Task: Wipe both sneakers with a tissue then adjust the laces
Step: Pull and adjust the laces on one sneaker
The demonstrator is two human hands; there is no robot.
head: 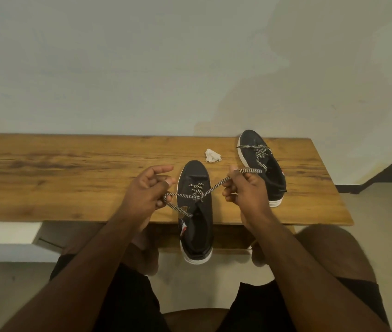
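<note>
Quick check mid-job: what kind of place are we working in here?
Probably a plain indoor room, maybe at home: a wooden table against a bare painted wall, pale hard floor. Nothing marks it as a workshop.

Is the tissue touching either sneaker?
Apart. The head view shows bare wood all round the crumpled tissue, separating it from the near sneaker and the far sneaker on the table.
</note>
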